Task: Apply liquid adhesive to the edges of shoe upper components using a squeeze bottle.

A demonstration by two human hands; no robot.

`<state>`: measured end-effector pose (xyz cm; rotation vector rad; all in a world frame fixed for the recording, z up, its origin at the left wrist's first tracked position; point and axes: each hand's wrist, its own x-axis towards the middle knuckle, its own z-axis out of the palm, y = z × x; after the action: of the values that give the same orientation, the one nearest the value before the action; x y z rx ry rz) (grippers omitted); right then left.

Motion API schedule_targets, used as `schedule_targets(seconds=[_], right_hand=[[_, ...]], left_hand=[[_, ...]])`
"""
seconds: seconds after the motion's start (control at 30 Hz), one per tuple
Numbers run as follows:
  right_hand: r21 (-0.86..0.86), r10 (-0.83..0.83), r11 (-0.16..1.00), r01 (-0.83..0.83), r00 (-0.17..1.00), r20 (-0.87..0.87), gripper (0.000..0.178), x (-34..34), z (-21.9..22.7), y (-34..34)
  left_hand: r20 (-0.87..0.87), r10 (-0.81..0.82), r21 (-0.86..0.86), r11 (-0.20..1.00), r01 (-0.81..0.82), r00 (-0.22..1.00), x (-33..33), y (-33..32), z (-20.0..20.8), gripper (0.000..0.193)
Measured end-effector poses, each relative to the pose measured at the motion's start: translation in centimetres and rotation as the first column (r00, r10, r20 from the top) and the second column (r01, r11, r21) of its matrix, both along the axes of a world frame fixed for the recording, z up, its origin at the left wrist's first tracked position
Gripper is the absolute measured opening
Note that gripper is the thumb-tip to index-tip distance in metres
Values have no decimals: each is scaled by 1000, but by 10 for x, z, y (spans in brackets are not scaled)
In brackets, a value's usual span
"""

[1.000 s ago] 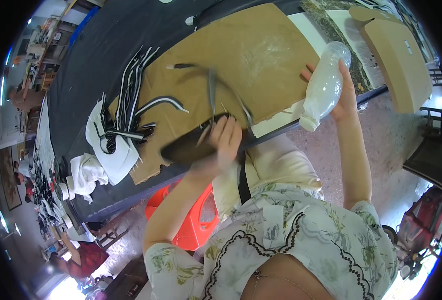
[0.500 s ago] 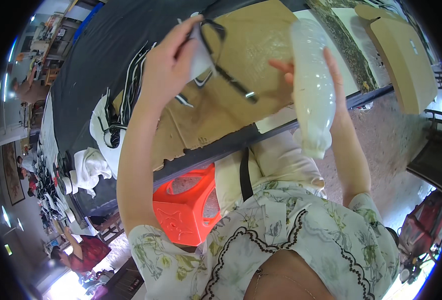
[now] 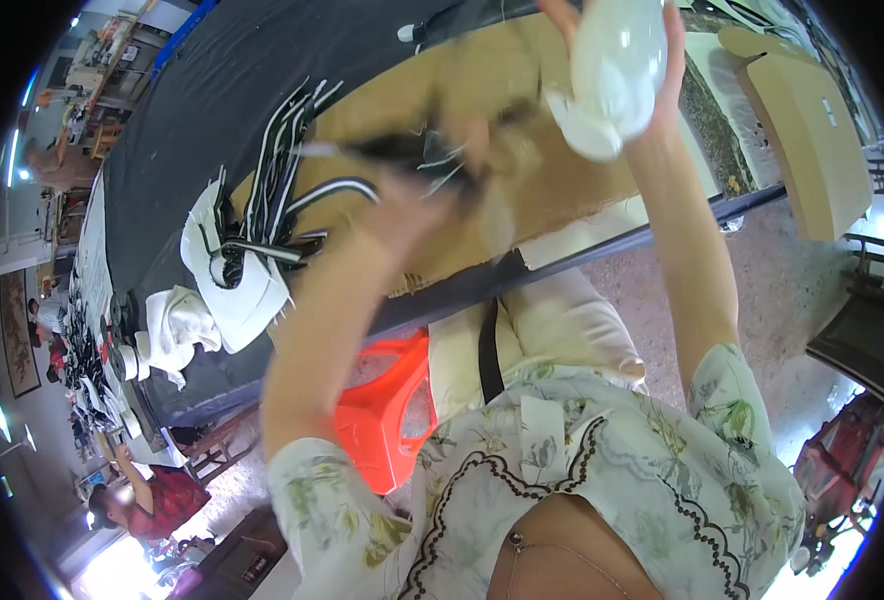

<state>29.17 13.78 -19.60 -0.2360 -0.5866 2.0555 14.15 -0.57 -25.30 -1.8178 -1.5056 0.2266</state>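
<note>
Clasping bottle (image 3: 617, 75) in right grip (image 3: 668, 92); left grip (image 3: 432, 190) blurred, state unclear; label-like white patch (image 3: 829, 112) on cardboard (image 3: 807, 160).

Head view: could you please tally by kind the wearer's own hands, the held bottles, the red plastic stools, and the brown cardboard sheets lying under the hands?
Hands: 2 (left hand, blurred; right hand)
Pale bottle: 1
Red plastic stool: 1
Brown cardboard sheet: 1
Total: 5
</note>
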Motion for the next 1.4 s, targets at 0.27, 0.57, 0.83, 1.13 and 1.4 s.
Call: schedule_targets(seconds=[0.27,0.57,0.83,1.13,1.4], right_hand=[[-153,220,961,-229,973,-75,88,63,-61,17],[-233,348,913,-335,937,19,84,91,-69,12],[-73,463,851,-520,809,-363,66,48,-39,-20],[-162,248,964,-211,932,266,76,64,-80,17],[-126,154,983,-130,968,199,69,68,-50,21]], left_hand=[[744,446,-499,866,-30,497,26,-13,-7,22],[986,-16,0,996,-91,-167,-40,20,41,15],[899,266,-358,905,232,348,22,-9,19,27],[880,374,-367,927,-80,294,45,-74,-15,17],[703,171,-185,981,-55,690,36,-75,-29,38]])
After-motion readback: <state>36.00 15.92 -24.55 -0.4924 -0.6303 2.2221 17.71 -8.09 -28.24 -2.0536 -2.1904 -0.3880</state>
